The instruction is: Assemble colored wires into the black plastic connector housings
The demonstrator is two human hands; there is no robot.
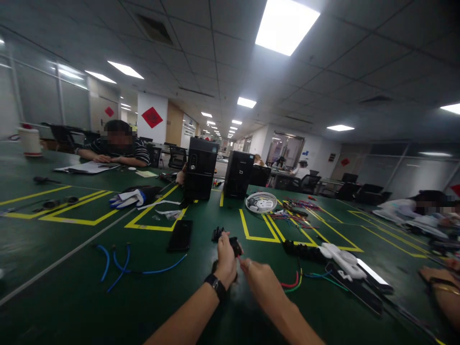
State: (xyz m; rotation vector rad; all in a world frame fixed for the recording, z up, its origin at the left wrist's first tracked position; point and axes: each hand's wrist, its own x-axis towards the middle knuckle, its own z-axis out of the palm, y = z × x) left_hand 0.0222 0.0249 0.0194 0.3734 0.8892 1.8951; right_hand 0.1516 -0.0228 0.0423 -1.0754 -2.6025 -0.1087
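Note:
My left hand (226, 261), with a dark band on its wrist, is closed around a small black part (235, 246); its exact kind is too blurred to tell. Close by on the right, my right hand (259, 278) has its fingers pinched at a thin red wire (238, 258) that touches the black part's lower edge. Most of that wire is hidden by the fingers. Just beyond my left hand is another small black piece (217, 234). A black phone (180, 235) lies left of my hands. Further left are several blue wires (125, 268).
Two black computer towers (202, 167) stand ahead, near a white round basket (261, 202) and a wire bundle (300, 211). To the right lie a white device (343, 261) and red and green wires (296, 282). People sit across at left and at the right edge.

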